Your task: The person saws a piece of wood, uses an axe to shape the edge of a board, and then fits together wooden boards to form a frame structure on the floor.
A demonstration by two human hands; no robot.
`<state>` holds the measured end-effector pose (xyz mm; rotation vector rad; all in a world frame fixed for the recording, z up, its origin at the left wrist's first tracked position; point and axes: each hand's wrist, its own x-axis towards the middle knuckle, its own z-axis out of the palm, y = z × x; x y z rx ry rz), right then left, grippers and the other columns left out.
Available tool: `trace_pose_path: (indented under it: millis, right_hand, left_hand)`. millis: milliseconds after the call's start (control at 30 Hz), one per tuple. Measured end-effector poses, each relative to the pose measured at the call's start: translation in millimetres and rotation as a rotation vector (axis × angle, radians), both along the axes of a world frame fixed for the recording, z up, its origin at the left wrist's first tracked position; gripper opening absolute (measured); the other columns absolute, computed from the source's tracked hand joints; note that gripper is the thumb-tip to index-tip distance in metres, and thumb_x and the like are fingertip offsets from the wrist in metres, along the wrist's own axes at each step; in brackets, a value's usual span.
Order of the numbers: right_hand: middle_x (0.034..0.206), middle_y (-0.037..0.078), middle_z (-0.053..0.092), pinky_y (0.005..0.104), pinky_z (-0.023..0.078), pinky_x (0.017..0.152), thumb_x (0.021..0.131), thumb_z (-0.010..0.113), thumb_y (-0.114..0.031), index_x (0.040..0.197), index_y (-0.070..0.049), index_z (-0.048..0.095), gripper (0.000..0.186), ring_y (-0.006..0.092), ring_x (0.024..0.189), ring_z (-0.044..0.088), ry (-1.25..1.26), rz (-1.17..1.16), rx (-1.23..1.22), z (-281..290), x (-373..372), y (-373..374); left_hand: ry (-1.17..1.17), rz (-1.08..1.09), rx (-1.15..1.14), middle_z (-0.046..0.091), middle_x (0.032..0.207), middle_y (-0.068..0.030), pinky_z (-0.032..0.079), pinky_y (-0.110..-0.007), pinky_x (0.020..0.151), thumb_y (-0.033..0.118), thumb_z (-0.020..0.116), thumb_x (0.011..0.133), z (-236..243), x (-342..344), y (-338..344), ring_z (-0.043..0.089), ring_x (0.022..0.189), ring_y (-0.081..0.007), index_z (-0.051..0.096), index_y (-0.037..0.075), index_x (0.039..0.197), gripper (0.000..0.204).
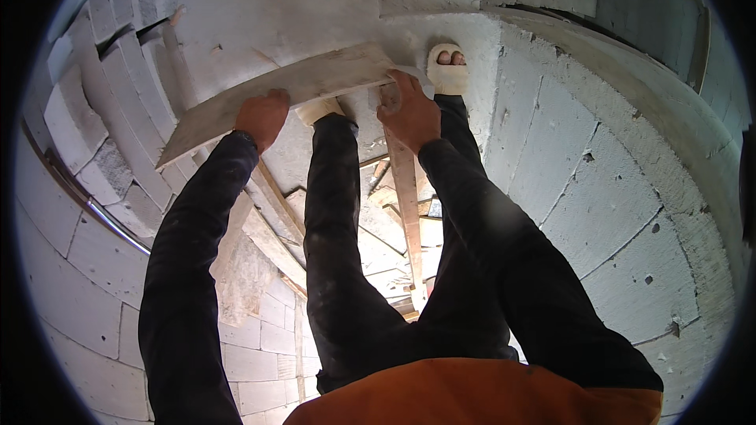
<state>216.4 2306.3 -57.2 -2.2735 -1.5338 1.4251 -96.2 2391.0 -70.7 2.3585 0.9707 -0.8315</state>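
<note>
A long, thin wooden board [311,77] is held across in front of me, its left end tilted lower in view. My left hand [264,120] is closed over its near edge, left of the middle. At the right end, my right hand [411,112] grips the board with its fingers curled round the corner. Below that hand a narrow wooden plank [405,197] runs down between my legs; I cannot tell whether the hand touches it.
Pale blocks [77,122] are piled on the left. A block wall [559,157] curves along the right. Wood strips [272,240] and scraps lie beneath me. My right foot in a pale slipper [447,79] rests beyond the board; my left slipper [316,110] is partly hidden.
</note>
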Motion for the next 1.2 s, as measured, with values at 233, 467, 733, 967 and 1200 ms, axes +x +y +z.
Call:
trace_pose_path:
  millis: [233, 467, 733, 967, 1200]
  right_hand:
    - [0.144, 0.013, 0.060, 0.0475, 0.059, 0.098, 0.082, 0.079, -0.030, 0.147, -0.018, 0.052, 0.071, 0.0360, 0.118, 0.070, 0.002, -0.006, -0.013, -1.1, -0.5, 1.2]
    - [0.141, 0.012, 0.062, 0.0471, 0.059, 0.095, 0.081, 0.079, -0.031, 0.144, -0.018, 0.054, 0.069, 0.0367, 0.115, 0.071, -0.023, -0.009, -0.018, -2.4, -2.6, 2.7]
    - [0.146, 0.012, 0.058, 0.0500, 0.058, 0.095, 0.083, 0.075, -0.027, 0.144, -0.017, 0.052, 0.066, 0.0393, 0.110, 0.072, -0.020, 0.004, -0.054, -0.7, 2.1, 4.9]
    - [0.145, 0.013, 0.058, 0.0497, 0.059, 0.094, 0.084, 0.075, -0.025, 0.143, -0.016, 0.052, 0.064, 0.0407, 0.109, 0.071, -0.009, -0.005, -0.003, 0.5, 0.6, 4.0]
    - [0.145, 0.015, 0.058, 0.0503, 0.059, 0.093, 0.084, 0.076, -0.024, 0.142, -0.015, 0.051, 0.064, 0.0414, 0.109, 0.071, -0.018, 0.011, -0.030, 0.5, 0.5, 5.2]
  left_hand:
    - [0.029, 0.058, 0.010, 0.073, 0.106, -0.0129, 0.061, -0.045, 0.073, 0.013, 0.059, 0.096, 4.1, 0.9, -4.9, 0.076, 0.088, -0.0321, 0.065, 0.006, 0.116, 0.022]
    - [0.009, 0.107, 0.042, 0.072, 0.114, -0.0111, 0.061, -0.044, 0.076, 0.014, 0.057, 0.098, 1.5, -2.8, -10.2, 0.075, 0.095, -0.0308, 0.064, 0.006, 0.130, 0.034]
    - [-0.004, 0.154, 0.002, 0.071, 0.118, -0.0115, 0.061, -0.044, 0.078, 0.012, 0.057, 0.097, -8.4, 3.1, -11.3, 0.073, 0.099, -0.0323, 0.064, 0.005, 0.132, 0.037]
    - [0.039, 0.193, -0.044, 0.070, 0.125, -0.0116, 0.060, -0.047, 0.085, 0.012, 0.060, 0.094, -14.8, 7.4, -8.2, 0.070, 0.110, -0.0333, 0.063, 0.005, 0.135, 0.042]
    - [-0.441, 0.279, 0.111, 0.061, 0.137, -0.0144, 0.042, -0.047, 0.114, 0.013, 0.071, 0.082, 14.0, 45.3, -20.8, 0.049, 0.140, -0.0334, 0.064, 0.005, 0.134, 0.053]
